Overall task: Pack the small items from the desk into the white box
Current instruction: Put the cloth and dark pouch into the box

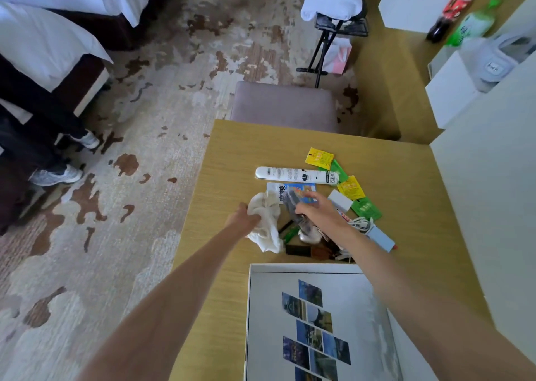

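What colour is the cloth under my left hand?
Off-white, a cream shade. The crumpled cloth shows best in the head view, the only one given.

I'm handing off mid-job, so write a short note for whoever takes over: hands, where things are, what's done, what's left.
Left hand: closed on the white cloth, which lies on the desk.
Right hand: its grip holds a dark item, too blurred to name.
White box: at the near desk edge; no loose items visible inside.
Done: nothing packed that I can see.
Left: cloth, white tube, yellow sachets, green packets, white cable and the small clutter by the box.
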`<action>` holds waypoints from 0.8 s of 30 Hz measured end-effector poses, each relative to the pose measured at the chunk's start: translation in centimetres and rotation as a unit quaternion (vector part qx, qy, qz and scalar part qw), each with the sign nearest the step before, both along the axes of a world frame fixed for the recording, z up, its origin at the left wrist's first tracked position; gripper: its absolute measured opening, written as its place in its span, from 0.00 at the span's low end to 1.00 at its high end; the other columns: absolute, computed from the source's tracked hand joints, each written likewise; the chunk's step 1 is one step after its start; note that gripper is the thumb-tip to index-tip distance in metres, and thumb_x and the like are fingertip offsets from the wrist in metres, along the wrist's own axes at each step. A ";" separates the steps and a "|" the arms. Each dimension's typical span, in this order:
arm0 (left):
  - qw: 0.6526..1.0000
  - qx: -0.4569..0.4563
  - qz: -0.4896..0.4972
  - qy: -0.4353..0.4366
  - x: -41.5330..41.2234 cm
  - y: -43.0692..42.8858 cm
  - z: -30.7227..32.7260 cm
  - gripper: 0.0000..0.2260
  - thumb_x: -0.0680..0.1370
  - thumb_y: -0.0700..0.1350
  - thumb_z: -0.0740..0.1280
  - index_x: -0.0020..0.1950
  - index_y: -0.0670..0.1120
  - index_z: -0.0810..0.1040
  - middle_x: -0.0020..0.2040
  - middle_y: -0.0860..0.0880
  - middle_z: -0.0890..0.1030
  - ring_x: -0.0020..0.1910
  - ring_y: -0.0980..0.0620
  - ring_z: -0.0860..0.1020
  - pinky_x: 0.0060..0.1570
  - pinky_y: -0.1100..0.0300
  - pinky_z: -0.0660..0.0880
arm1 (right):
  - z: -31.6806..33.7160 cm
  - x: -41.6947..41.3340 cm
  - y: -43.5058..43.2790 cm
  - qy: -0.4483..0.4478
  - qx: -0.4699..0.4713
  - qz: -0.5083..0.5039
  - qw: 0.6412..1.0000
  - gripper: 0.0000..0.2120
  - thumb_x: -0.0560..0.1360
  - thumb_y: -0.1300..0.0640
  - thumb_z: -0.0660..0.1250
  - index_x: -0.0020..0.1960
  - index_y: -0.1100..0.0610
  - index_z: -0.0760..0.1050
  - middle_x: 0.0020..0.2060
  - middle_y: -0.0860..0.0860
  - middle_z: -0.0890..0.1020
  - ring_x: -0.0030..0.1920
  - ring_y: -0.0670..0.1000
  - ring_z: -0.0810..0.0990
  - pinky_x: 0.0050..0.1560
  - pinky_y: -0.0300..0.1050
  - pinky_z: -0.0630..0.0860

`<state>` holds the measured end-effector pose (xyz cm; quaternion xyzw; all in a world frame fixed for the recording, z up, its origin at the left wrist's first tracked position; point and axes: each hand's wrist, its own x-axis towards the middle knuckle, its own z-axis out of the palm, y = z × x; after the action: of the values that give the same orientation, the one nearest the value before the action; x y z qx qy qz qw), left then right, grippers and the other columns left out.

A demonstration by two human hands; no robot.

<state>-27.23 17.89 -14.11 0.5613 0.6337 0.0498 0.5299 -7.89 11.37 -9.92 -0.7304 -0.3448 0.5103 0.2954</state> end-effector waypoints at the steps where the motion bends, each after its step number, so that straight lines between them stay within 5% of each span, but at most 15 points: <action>1: 1.000 0.016 0.012 -0.003 -0.2 0.0 0.7 0.17 0.79 0.43 0.62 0.66 0.39 0.66 0.58 0.38 0.77 0.53 0.40 0.78 0.52 0.48 0.79 | 0.8 0.2 -0.5 0.010 0.009 -0.003 1.000 0.25 0.70 0.51 0.69 0.66 0.47 0.70 0.47 0.48 0.82 0.43 0.44 0.80 0.41 0.40 0.72; 5: 0.991 0.092 0.080 -0.047 -1.5 -0.7 4.2 0.17 0.79 0.46 0.61 0.64 0.38 0.70 0.55 0.38 0.79 0.53 0.40 0.79 0.51 0.48 0.78 | 4.0 0.9 -2.6 0.094 0.074 -0.029 0.992 0.18 0.71 0.55 0.67 0.60 0.47 0.74 0.49 0.51 0.82 0.48 0.50 0.81 0.50 0.50 0.76; 9: 0.971 0.114 0.136 -0.163 -2.8 -2.8 8.2 0.14 0.78 0.47 0.64 0.58 0.38 0.75 0.48 0.41 0.80 0.52 0.39 0.80 0.49 0.48 0.78 | 6.8 0.9 -4.7 0.234 0.142 -0.063 0.960 0.15 0.69 0.56 0.64 0.54 0.50 0.79 0.45 0.51 0.82 0.46 0.48 0.78 0.42 0.44 0.73; 14: 0.950 0.149 0.133 -0.238 -3.4 -7.2 12.7 0.14 0.79 0.48 0.64 0.56 0.38 0.75 0.47 0.41 0.82 0.44 0.45 0.83 0.41 0.50 0.81 | 9.1 0.9 -7.8 0.339 0.192 -0.032 0.920 0.13 0.73 0.58 0.61 0.50 0.47 0.82 0.44 0.50 0.83 0.47 0.51 0.78 0.47 0.48 0.72; 19: 0.957 0.181 0.098 -0.204 -5.0 -12.5 13.9 0.11 0.79 0.50 0.63 0.54 0.43 0.76 0.42 0.44 0.82 0.37 0.51 0.82 0.34 0.54 0.81 | 9.6 0.4 -11.5 0.226 0.206 0.078 0.949 0.15 0.67 0.57 0.65 0.53 0.48 0.78 0.45 0.53 0.82 0.47 0.55 0.79 0.50 0.53 0.73; 24: 0.951 0.175 0.144 -0.210 -7.3 -17.6 13.4 0.06 0.79 0.51 0.64 0.52 0.51 0.76 0.41 0.50 0.83 0.36 0.55 0.83 0.36 0.54 0.81 | 8.1 -1.6 -16.1 0.056 0.215 0.217 0.950 0.22 0.64 0.53 0.69 0.58 0.45 0.73 0.53 0.49 0.80 0.52 0.46 0.80 0.51 0.43 0.76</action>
<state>-34.58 0.28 -0.74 0.5247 0.5635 0.3525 0.5320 -9.47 -4.77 -1.84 -0.5271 -0.5795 0.5162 0.3461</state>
